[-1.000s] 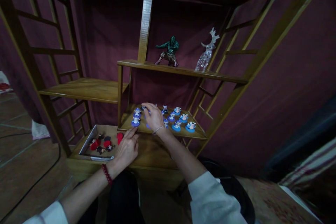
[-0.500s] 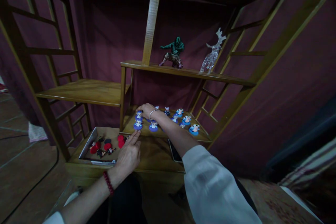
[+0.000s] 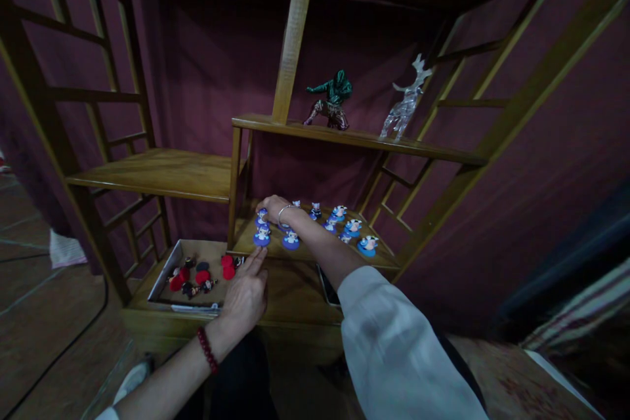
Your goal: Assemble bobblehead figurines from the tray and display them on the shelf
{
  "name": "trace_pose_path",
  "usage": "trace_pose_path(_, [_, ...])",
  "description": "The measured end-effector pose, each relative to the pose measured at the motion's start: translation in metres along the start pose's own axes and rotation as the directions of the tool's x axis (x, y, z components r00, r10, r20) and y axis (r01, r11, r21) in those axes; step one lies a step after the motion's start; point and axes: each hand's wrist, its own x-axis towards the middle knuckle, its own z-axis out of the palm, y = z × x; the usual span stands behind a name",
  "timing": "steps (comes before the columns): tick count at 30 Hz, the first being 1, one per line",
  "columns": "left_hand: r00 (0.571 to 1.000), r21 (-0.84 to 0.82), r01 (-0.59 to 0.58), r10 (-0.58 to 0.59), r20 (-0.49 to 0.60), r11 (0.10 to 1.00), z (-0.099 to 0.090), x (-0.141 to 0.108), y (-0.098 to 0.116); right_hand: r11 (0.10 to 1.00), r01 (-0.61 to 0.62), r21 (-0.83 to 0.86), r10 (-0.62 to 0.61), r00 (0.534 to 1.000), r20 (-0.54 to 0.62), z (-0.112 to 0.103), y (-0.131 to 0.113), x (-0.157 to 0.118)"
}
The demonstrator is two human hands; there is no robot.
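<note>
Small figurines on purple and blue bases stand in rows on the low shelf (image 3: 241, 243). My right hand (image 3: 274, 208), wearing a silver bangle, reaches over them with its fingers closed at a purple-based figurine (image 3: 262, 216) on the left; part of the grip is hidden. Just in front of that one stands another purple-based figurine (image 3: 262, 235). My left hand (image 3: 245, 296) has its fingers stretched out, their tips at the front edge of this nearer figurine's base. To the right are a white-and-purple figurine (image 3: 291, 239) and a blue-based figurine (image 3: 367, 245).
An open cardboard box (image 3: 162, 279) on the lower left holds several red and black figurines. A dark phone-like device (image 3: 329, 285) lies under my right forearm. On the shelf above stand a green crouching figure (image 3: 332, 100) and a clear deer (image 3: 404, 104).
The view has shifted slightly, so the shelves sit a little further right. Both hands stay nearly where they were, at the left-hand figurines.
</note>
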Motion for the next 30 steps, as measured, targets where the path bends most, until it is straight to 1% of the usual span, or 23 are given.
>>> trace_pose_path(6, [1.0, -0.014, -0.01, 0.01, 0.014, 1.0, -0.002, 0.0, -0.002, 1.0, -0.006, 0.005, 0.006, 1.0, -0.014, 0.005, 0.001, 0.004])
trace_pose_path(10, [1.0, -0.041, -0.006, 0.006, -0.002, 0.999, -0.002, 0.0, -0.002, 1.0, -0.005, 0.022, 0.006, 1.0, -0.017, 0.007, 0.002, 0.007])
trace_pose_path(17, [0.999, -0.066, -0.031, 0.029, -0.032, 0.997, 0.0, -0.002, -0.004, 0.999, -0.018, 0.032, 0.018, 1.0, 0.015, 0.003, -0.001, 0.006])
trace_pose_path(20, [0.999, -0.063, -0.026, 0.024, -0.024, 0.998, 0.0, -0.002, -0.005, 0.998, 0.021, 0.053, -0.021, 1.0, -0.007, -0.004, -0.002, 0.0])
trace_pose_path(23, [1.0, -0.053, -0.024, 0.023, -0.014, 0.998, 0.0, -0.003, -0.004, 0.995, 0.065, 0.079, -0.058, 0.995, -0.085, -0.012, -0.002, -0.009])
trace_pose_path(26, [0.999, -0.054, -0.028, 0.026, -0.036, 0.998, 0.001, -0.003, -0.004, 0.989, 0.115, 0.093, -0.101, 0.984, -0.146, -0.018, -0.003, -0.022])
trace_pose_path(30, [0.999, -0.019, -0.03, 0.029, -0.046, 0.999, 0.001, -0.001, -0.003, 0.975, 0.198, 0.104, -0.179, 0.97, -0.161, -0.019, -0.009, -0.038])
